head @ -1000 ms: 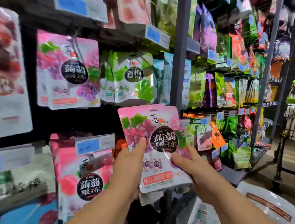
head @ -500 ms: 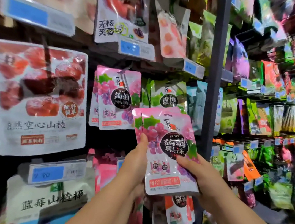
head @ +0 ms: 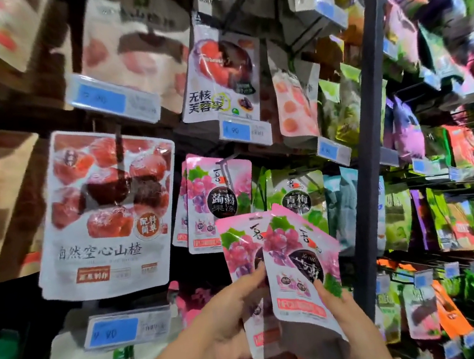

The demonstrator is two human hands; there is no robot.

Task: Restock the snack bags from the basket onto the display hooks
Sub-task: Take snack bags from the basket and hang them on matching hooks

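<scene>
rear pink bag (head: 239, 256) half hidden behind front pink bag (head: 296, 261); right-side shelves (head: 465, 151) blurred.
</scene>
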